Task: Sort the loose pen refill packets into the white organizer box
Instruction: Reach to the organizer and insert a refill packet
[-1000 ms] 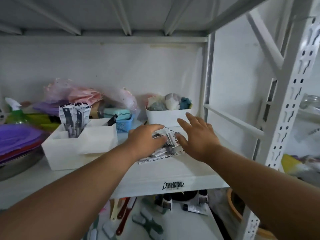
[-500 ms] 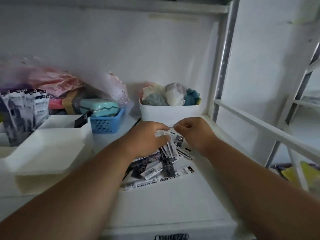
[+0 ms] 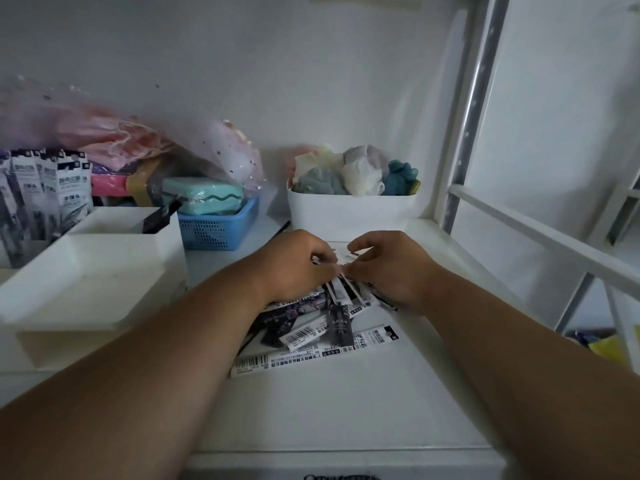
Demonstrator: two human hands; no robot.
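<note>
Both hands (image 3: 341, 268) pinch flat glossy refill pkts (image 3: 322, 332) — rigid white organizer box (image 3: 86, 271) nearby.

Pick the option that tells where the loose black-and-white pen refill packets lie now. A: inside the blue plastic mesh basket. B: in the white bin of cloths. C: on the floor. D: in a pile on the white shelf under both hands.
D: the black-and-white pen refill packets lie piled on the white shelf, with the left hand and right hand gripping packets at the pile's far end.
</note>
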